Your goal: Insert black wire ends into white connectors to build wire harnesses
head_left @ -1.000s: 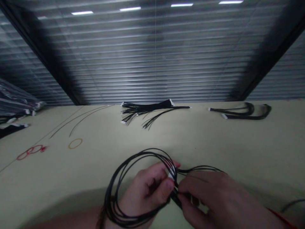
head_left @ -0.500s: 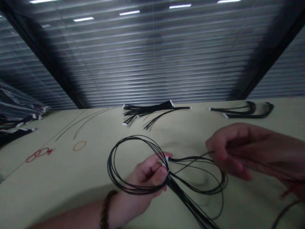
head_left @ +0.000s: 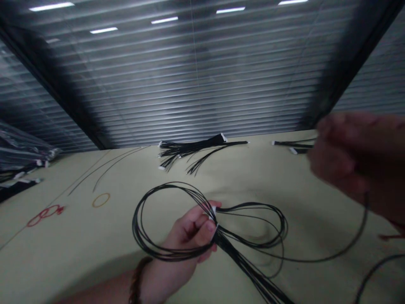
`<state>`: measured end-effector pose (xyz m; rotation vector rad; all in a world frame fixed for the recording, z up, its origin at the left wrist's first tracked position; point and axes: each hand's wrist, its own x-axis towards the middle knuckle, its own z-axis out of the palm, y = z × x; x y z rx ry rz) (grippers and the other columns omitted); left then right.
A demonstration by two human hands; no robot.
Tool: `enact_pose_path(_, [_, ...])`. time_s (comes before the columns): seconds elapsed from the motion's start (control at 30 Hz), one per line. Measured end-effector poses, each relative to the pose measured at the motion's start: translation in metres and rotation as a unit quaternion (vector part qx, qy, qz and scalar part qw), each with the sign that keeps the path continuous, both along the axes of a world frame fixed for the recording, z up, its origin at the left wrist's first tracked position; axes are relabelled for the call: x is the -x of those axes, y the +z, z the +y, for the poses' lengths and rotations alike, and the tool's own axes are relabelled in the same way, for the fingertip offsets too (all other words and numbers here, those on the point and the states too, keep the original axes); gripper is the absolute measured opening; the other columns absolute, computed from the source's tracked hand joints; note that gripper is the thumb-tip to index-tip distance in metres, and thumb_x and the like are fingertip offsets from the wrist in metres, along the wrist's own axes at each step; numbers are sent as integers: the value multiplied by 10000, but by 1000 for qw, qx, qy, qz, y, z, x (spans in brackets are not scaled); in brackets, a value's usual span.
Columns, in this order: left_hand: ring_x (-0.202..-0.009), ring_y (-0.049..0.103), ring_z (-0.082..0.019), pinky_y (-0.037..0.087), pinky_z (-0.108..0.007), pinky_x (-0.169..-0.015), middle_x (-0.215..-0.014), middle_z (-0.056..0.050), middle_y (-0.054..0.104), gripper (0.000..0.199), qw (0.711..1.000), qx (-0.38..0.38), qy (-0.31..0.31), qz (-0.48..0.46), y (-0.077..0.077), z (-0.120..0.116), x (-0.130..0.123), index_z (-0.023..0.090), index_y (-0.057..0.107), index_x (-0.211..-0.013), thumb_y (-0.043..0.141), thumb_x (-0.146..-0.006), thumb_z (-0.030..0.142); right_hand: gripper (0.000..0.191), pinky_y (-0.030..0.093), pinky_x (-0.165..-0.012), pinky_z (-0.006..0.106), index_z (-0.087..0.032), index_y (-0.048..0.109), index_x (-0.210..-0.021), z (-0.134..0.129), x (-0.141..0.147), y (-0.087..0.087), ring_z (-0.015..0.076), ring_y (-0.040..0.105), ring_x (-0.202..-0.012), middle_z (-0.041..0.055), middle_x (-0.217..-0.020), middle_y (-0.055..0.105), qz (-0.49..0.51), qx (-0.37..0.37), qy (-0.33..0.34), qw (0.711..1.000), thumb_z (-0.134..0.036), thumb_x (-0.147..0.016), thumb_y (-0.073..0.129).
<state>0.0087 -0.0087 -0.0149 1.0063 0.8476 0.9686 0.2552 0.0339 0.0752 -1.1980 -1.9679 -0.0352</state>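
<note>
My left hand (head_left: 193, 236), with a beaded bracelet at its wrist, pinches a bundle of thin black wires (head_left: 236, 253) at its crossing point. White connectors (head_left: 212, 211) show by the fingertips. One round loop stands left of the fingers, a smaller one right, and the straight tails run down to the lower right. My right hand (head_left: 341, 156) is raised at the right, blurred, with its fingers closed. A single black wire (head_left: 316, 260) curves from the bundle up to this hand; its end within the fingers is hidden.
Cut black wire bundles with white connectors (head_left: 190, 147) lie at the table's back edge, below the blinds (head_left: 177, 84). More connectored wires (head_left: 291, 144) lie partly behind my right hand. At left are red bands (head_left: 46, 214), a yellow ring (head_left: 101, 200), loose wires and plastic-wrapped bundles (head_left: 22, 139).
My right hand has moved up and right, away from the bundle, and the single wire now sweeps out in a long curve. My left hand keeps its grip; the view has shifted slightly.
</note>
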Motion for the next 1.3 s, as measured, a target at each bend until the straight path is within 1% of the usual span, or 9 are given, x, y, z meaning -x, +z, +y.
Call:
enact_pose_path(0.07, [-443,369,-42,231,-171,-396,-572,65,444,358,1000,5,6,-16,-3,-1,0,189,569,-1081,639,-797,395,226,368,-383,139,-168,538,-692,-14,23,-10,51,493,-383,-31,-480,551,93,178,163,966,-235,-877,428])
enact_pose_path(0.13, [-422,365,-38,230,-165,-384,-571,56,477,345,999,-5,3,-39,-7,-2,2,193,566,-1091,629,-808,381,177,338,-362,137,-180,534,-637,-26,43,-24,54,475,-404,-44,-483,528,72,230,185,953,-168,-809,494])
enact_pose_path(0.27, [-396,355,-26,231,-147,-364,-575,46,511,319,997,-27,-13,-72,-13,-3,4,201,583,-1074,642,-802,357,128,311,-402,162,-181,536,-678,-35,60,-48,54,435,-436,-55,-525,516,-33,186,149,971,-127,-789,507])
enact_pose_path(0.37, [-376,344,-20,240,-135,-350,-566,50,516,312,996,-22,-26,-82,-15,-2,4,212,597,-1061,661,-787,349,113,289,-413,177,-179,535,-694,-35,59,-53,56,423,-434,-57,-530,512,-59,153,143,976,-141,-798,512])
enact_pose_path(0.63, [-391,355,-14,281,-119,-376,-573,54,528,295,997,-32,-30,-64,-15,-4,3,254,619,-1065,666,-786,336,125,270,-443,204,-179,522,-700,-39,59,-54,66,423,-446,-56,-532,498,-85,124,139,979,-169,-824,508])
enact_pose_path(0.8, [-480,408,-39,303,-137,-430,-597,48,483,275,997,-24,-45,-52,-9,-5,1,210,629,-1017,688,-769,312,148,272,-473,230,-183,514,-701,-39,61,-55,77,425,-462,-54,-554,501,-99,85,141,981,-163,-844,482])
enact_pose_path(0.93, [-492,425,-52,311,-160,-449,-616,39,500,310,998,1,-39,-40,-8,-5,1,206,616,-1041,690,-764,323,146,282,-514,241,-181,507,-709,-37,61,-52,92,435,-522,-39,-613,514,-128,65,168,975,-144,-846,470])
enact_pose_path(1.13, [-514,392,-62,299,-171,-453,-644,30,482,301,997,-21,-57,-41,-7,-5,1,198,628,-1036,672,-774,339,211,288,-550,258,-174,504,-707,-38,62,-53,106,434,-565,-14,-642,513,-148,53,202,967,-132,-892,411])
enact_pose_path(1.3, [-528,386,-62,305,-160,-462,-638,36,469,252,996,-34,-57,-57,-4,-6,0,216,635,-1022,663,-788,304,127,294,-545,259,-186,494,-726,-39,62,-53,115,450,-570,-22,-649,508,-147,39,170,974,-128,-837,476])
